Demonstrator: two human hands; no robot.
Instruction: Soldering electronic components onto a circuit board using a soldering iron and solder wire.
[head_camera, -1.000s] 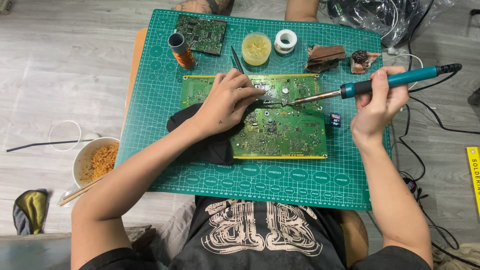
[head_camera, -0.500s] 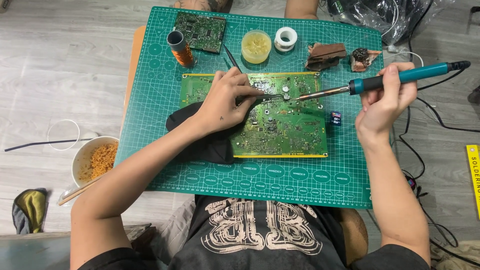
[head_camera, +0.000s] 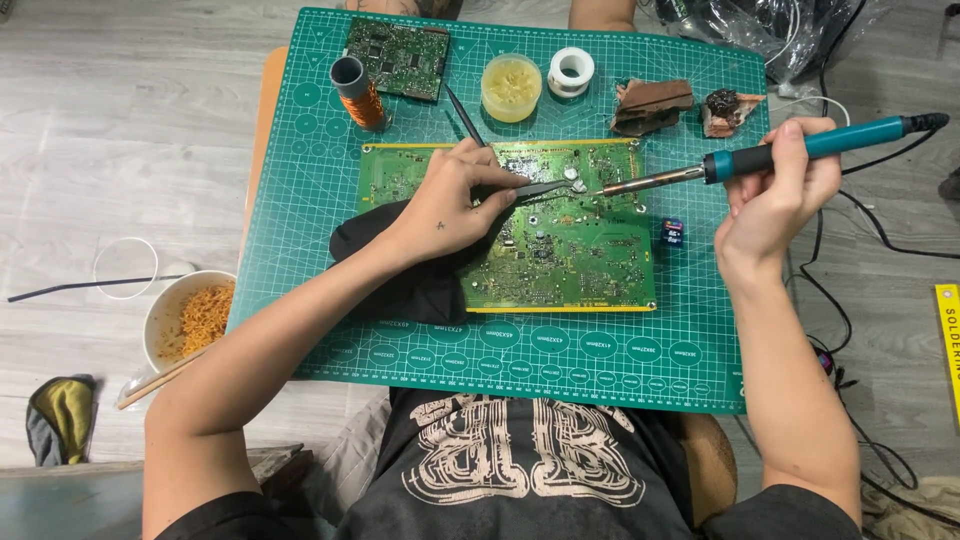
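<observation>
My left hand (head_camera: 450, 200) pinches tweezers (head_camera: 548, 186), tips down on the big green circuit board (head_camera: 560, 250) at mat centre. My right hand (head_camera: 775, 195) at three o'clock grips the teal soldering iron (head_camera: 800, 150), tip just beside the tweezers, pointing toward nine o'clock.

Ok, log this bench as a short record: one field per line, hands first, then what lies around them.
left hand: holds tweezers, tips on the large green circuit board
right hand: grips teal soldering iron, tip just off the tweezer tips, over the board
under the board: black cloth on green cutting mat
top of mat: smaller circuit board, copper wire spool, yellow tub, white roll
off the mat, left: bowl of noodles with chopsticks
</observation>
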